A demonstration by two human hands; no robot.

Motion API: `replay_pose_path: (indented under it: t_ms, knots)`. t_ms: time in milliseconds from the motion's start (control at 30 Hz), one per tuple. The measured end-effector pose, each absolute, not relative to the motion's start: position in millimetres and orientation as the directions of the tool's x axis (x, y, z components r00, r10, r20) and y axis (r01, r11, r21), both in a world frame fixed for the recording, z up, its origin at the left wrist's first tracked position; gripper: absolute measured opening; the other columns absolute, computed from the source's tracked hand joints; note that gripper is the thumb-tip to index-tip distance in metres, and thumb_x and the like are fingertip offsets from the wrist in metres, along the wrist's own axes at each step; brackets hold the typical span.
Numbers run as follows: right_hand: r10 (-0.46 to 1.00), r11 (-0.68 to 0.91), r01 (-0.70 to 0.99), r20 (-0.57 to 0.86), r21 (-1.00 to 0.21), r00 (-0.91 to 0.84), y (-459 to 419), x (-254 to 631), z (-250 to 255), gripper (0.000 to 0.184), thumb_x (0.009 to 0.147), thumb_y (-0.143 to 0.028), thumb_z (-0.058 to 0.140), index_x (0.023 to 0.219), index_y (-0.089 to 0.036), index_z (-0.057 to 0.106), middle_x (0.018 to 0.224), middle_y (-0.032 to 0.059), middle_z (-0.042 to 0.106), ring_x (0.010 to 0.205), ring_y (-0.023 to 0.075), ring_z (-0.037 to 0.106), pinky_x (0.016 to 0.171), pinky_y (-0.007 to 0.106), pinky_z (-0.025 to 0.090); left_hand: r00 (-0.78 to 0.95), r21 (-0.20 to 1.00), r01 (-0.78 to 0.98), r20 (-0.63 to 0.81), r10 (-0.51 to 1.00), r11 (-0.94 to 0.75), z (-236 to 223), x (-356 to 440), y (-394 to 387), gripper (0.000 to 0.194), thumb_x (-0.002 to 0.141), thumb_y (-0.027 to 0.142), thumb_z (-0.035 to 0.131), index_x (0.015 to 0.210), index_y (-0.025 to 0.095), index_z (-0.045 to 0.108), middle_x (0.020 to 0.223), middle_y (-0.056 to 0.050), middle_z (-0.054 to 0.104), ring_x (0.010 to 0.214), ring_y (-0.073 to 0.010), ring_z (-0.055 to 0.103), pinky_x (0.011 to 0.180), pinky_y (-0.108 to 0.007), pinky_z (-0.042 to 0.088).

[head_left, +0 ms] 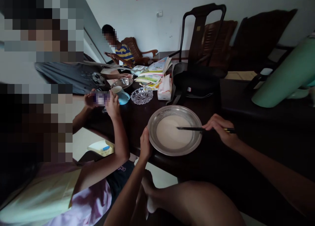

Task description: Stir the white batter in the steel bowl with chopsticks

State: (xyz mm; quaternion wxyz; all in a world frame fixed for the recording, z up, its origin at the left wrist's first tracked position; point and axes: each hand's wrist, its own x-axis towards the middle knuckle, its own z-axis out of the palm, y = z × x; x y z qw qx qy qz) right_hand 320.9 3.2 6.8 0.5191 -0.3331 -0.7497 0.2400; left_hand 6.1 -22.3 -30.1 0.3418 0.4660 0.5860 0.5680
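A round steel bowl (189,147) of pale batter (172,132) sits on the dark table (258,131) in front of me. My left hand (145,145) grips the bowl's left rim. My right hand (220,129) is closed on a pair of dark chopsticks (192,129) whose tips reach into the batter. My bare knee shows below the table edge.
A person at my left holds a phone (99,98) in both hands. Behind the bowl lie a glass ashtray (141,95), a blue cup (121,94), another steel bowl (122,83), books (154,73), a tissue pack (164,88) and a black bag (197,83). A green flask (285,76) lies at right. Another person sits at the back.
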Motion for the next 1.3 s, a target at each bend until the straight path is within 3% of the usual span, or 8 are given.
replay_pose_path:
  t_ms: [100, 267, 433, 633, 800, 967, 1167, 1300]
  knots:
    - [0.75, 0.657, 0.179, 0.611, -0.732, -0.255, 2.2, 320.4, 6.5, 0.041, 0.101, -0.033, 0.045, 0.069, -0.025, 0.07, 0.072, 0.0037, 0.074, 0.069, 0.0199, 0.063, 0.066, 0.039, 0.051, -0.33, 0.984, 0.16, 0.127, 0.935, -0.077, -28.1, 6.4, -22.2, 0.056, 0.094, 0.057, 0.042, 0.122, 0.016, 0.068, 0.13, -0.009, 0.068, 0.126, -0.0264, 0.057, 0.112, -0.039, 0.038]
    - [0.705, 0.705, 0.292, 0.593, -0.646, -0.389, 2.1, 314.1, 6.5, 0.015, 0.094, -0.03, 0.062, 0.087, -0.027, 0.075, 0.091, 0.0027, 0.079, 0.08, 0.0211, 0.065, 0.072, 0.039, 0.053, -0.353, 0.983, 0.175, 0.115, 0.928, -0.055, -25.1, 6.7, -22.8, 0.058, 0.091, 0.06, 0.043, 0.119, 0.016, 0.069, 0.127, -0.01, 0.069, 0.126, -0.0274, 0.058, 0.112, -0.039, 0.039]
    - [0.755, 0.656, 0.211, 0.627, -0.725, -0.192, 1.1, 320.0, 8.7, 0.043, 0.102, -0.032, 0.044, 0.068, -0.025, 0.068, 0.07, 0.0035, 0.073, 0.067, 0.0201, 0.063, 0.065, 0.039, 0.051, -0.353, 0.985, 0.165, 0.109, 0.929, -0.053, -26.7, 6.9, -23.0, 0.059, 0.091, 0.061, 0.044, 0.119, 0.017, 0.069, 0.128, -0.009, 0.069, 0.126, -0.0272, 0.057, 0.112, -0.039, 0.038]
    - [0.719, 0.687, 0.279, 0.574, -0.671, -0.392, 0.6, 314.6, 9.1, 0.014, 0.093, -0.03, 0.062, 0.087, -0.027, 0.075, 0.091, 0.0024, 0.079, 0.082, 0.0213, 0.067, 0.073, 0.038, 0.054, -0.339, 0.981, 0.178, 0.13, 0.932, -0.072, -28.7, 5.6, -22.6, 0.058, 0.092, 0.06, 0.042, 0.118, 0.016, 0.07, 0.125, -0.01, 0.07, 0.123, -0.027, 0.059, 0.111, -0.04, 0.039]
    - [0.761, 0.646, 0.206, 0.599, -0.735, -0.247, 0.8, 319.7, 9.6, 0.042, 0.101, -0.033, 0.044, 0.069, -0.025, 0.07, 0.073, 0.0042, 0.074, 0.068, 0.02, 0.064, 0.067, 0.039, 0.052, -0.338, 0.98, 0.181, 0.139, 0.931, -0.081, -28.4, 6.0, -23.4, 0.054, 0.093, 0.057, 0.042, 0.118, 0.018, 0.07, 0.124, -0.009, 0.07, 0.122, -0.0268, 0.059, 0.11, -0.041, 0.04]
    - [0.716, 0.684, 0.254, 0.562, -0.684, -0.414, 0.5, 315.2, 5.7, 0.018, 0.094, -0.032, 0.06, 0.085, -0.027, 0.075, 0.089, 0.0031, 0.079, 0.081, 0.0213, 0.068, 0.073, 0.039, 0.055, -0.333, 0.98, 0.182, 0.14, 0.932, -0.083, -29.3, 5.7, -23.4, 0.056, 0.094, 0.058, 0.041, 0.119, 0.017, 0.069, 0.125, -0.009, 0.069, 0.123, -0.0257, 0.059, 0.111, -0.04, 0.04]
    - [0.727, 0.685, 0.204, 0.643, -0.699, -0.241, 1.4, 321.3, 8.0, 0.04, 0.101, -0.029, 0.044, 0.069, -0.026, 0.069, 0.071, 0.0029, 0.073, 0.069, 0.0199, 0.063, 0.066, 0.038, 0.051, -0.322, 0.982, 0.165, 0.142, 0.936, -0.092, -29.6, 5.5, -23.1, 0.053, 0.096, 0.054, 0.039, 0.121, 0.017, 0.069, 0.128, -0.009, 0.068, 0.124, -0.0255, 0.058, 0.112, -0.04, 0.038]
    - [0.687, 0.716, 0.227, 0.609, -0.66, -0.396, -0.1, 315.9, 8.2, 0.022, 0.097, -0.026, 0.056, 0.082, -0.027, 0.073, 0.084, 0.0014, 0.078, 0.078, 0.0202, 0.065, 0.07, 0.037, 0.053, -0.32, 0.983, 0.16, 0.136, 0.937, -0.088, -29.9, 5.2, -23.3, 0.053, 0.096, 0.053, 0.04, 0.123, 0.016, 0.068, 0.129, -0.01, 0.067, 0.126, -0.0258, 0.057, 0.113, -0.039, 0.037]
